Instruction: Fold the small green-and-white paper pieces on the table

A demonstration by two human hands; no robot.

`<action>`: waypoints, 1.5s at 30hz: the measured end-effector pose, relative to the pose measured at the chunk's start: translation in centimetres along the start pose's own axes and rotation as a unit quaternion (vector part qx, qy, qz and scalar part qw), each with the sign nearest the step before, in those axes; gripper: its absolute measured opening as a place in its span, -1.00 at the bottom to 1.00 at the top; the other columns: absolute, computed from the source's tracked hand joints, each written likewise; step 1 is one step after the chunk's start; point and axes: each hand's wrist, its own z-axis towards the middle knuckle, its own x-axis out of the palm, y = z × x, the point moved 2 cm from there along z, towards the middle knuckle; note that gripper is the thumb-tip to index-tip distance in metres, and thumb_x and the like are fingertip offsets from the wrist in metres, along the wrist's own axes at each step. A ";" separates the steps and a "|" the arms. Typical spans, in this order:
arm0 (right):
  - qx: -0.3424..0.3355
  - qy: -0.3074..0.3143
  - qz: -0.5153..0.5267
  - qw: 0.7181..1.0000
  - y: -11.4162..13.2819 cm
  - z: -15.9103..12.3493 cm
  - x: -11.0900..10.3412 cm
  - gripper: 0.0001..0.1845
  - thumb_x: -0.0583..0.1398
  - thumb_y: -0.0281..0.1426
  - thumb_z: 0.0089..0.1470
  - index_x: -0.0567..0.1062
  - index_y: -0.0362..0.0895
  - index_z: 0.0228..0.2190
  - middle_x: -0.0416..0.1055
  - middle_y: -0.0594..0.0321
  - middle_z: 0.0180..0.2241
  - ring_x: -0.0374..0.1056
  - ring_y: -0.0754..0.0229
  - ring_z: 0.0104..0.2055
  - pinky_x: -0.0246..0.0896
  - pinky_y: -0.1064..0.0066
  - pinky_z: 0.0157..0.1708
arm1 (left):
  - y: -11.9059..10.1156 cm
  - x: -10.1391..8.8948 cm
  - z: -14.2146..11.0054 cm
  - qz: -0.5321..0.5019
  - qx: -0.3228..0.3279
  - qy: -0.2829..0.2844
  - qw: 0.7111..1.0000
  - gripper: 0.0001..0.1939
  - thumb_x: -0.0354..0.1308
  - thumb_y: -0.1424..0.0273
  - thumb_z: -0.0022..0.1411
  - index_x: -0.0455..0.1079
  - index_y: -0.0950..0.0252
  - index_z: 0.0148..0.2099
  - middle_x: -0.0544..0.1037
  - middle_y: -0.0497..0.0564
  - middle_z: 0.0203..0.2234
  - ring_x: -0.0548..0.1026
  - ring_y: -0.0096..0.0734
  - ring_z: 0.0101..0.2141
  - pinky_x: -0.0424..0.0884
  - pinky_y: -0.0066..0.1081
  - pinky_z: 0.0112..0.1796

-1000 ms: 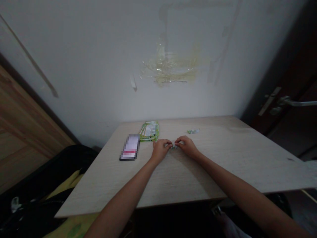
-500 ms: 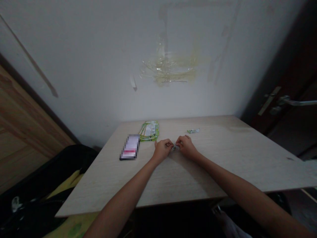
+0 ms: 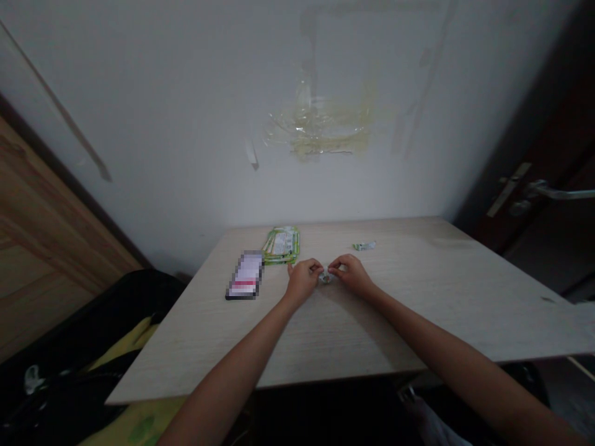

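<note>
Head view puts a small, pale and greenish piece [image 3: 326, 279] at the middle of the work, between the two hands and just below their fingertips, over the pale table [image 3: 325, 341]; it is too small to tell what it is, or whether it rests on the surface or is lifted slightly. The left hand [image 3: 303, 277] comes to it from one side with thumb and forefinger drawn close together, and the right hand [image 3: 352, 274] mirrors it from the other, its finger and thumb also nearly meeting; whether either truly pinches an edge, I cannot tell. The step in hand looks like fine two-handed fingertip work on that piece, and the next move seems to call for light, even control from both sides, with the wrists low and steady. Just beyond the left hand lies a loose stack of green-and-white packets [image 3: 282, 245], and near it, toward the table's left side, a phone [image 3: 245, 275] with its screen blurred out. A narrow green-and-white strip [image 3: 364, 246] lies apart, beyond the right hand. Farther out, the wall [image 3: 186, 155] carries a patch of shiny clear tape [image 3: 320, 139], and a metal door handle [image 3: 558, 191] juts in at the right.
</note>
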 end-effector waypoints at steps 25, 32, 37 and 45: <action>0.007 0.019 -0.045 0.999 0.3 -0.5 -0.1 -0.92 0.23 -0.37 0.12 0.54 -0.09 -0.37 0.53 0.24 -0.30 0.39 0.12 -0.11 -0.25 -0.03 0.24 | 0.2 0.1 -0.3 0.047 0.002 -0.011 0.999 -0.85 0.12 0.34 0.29 0.51 0.21 -0.27 0.64 -0.04 -0.27 0.51 -0.28 -0.13 0.05 -0.05 0.16; 0.034 0.008 -0.080 0.996 -0.3 -0.3 0.2 -0.93 0.20 -0.47 0.11 0.51 -0.11 -0.37 0.51 0.23 -0.32 0.37 0.12 -0.13 -0.22 -0.02 0.23 | 1.0 0.6 -0.1 0.093 0.031 -0.031 0.995 -0.86 0.19 0.29 0.28 0.54 0.19 -0.27 0.58 -0.01 -0.12 0.41 -0.24 0.02 0.06 -0.09 0.14; 0.041 0.021 -0.094 0.995 0.1 -0.5 0.6 -0.91 0.18 -0.48 0.12 0.51 -0.11 -0.36 0.51 0.22 -0.32 0.38 0.13 -0.15 -0.21 -0.03 0.22 | 1.1 1.0 -0.1 0.130 0.045 -0.038 0.990 -0.89 0.17 0.39 0.26 0.52 0.24 -0.30 0.51 0.04 -0.10 0.39 -0.23 0.01 0.10 -0.08 0.11; 0.024 0.026 -0.017 0.999 -0.6 -0.1 -0.1 -0.89 0.26 -0.39 0.09 0.57 -0.09 -0.28 0.56 0.18 -0.30 0.41 0.11 -0.16 0.13 0.21 0.03 | 0.7 0.3 -0.1 0.123 0.033 -0.062 0.990 -0.91 0.18 0.40 0.25 0.49 0.26 -0.30 0.47 0.05 -0.14 0.39 -0.22 -0.02 0.17 -0.12 0.08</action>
